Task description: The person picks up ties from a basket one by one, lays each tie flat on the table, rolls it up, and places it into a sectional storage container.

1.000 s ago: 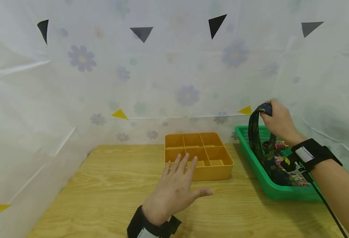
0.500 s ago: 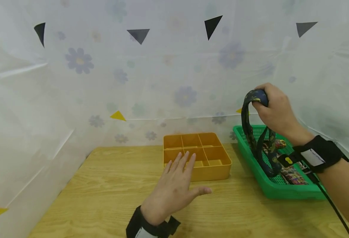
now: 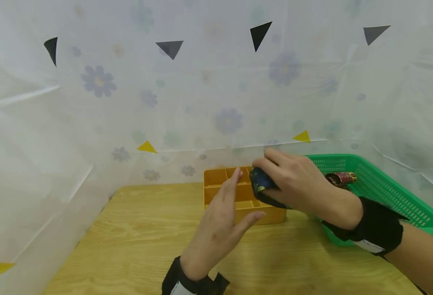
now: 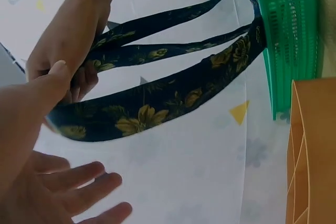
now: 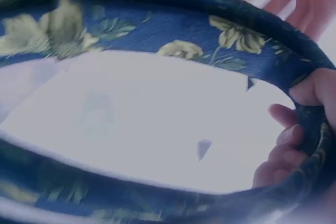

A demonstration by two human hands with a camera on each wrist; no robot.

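**Necktie Held Over the Divided Tray**

Wooden table: carries all items; a flower-printed sheet with small triangle markers encloses it on three sides.

Green basket: stands at the right, touching or just beside the tray. A further rolled patterned item lies inside it near the back.

Orange divided tray: sits at the table centre, its compartments partly hidden behind both hands.

Dark floral necktie: hangs in a long doubled loop above the tray. The left wrist view shows its far end passing the basket rim.

Right hand: fingers clenched round the bunched end of the necktie, directly over the tray.

Left hand: released, fingers straight, palm turned toward the tie, just beside it and holding nothing.

Procedure note: support the hanging loop with the free hand before lowering, so that the fabric gathers evenly. The trailing length may catch on the basket rim or the tray dividers; the hands also mask the compartment below.
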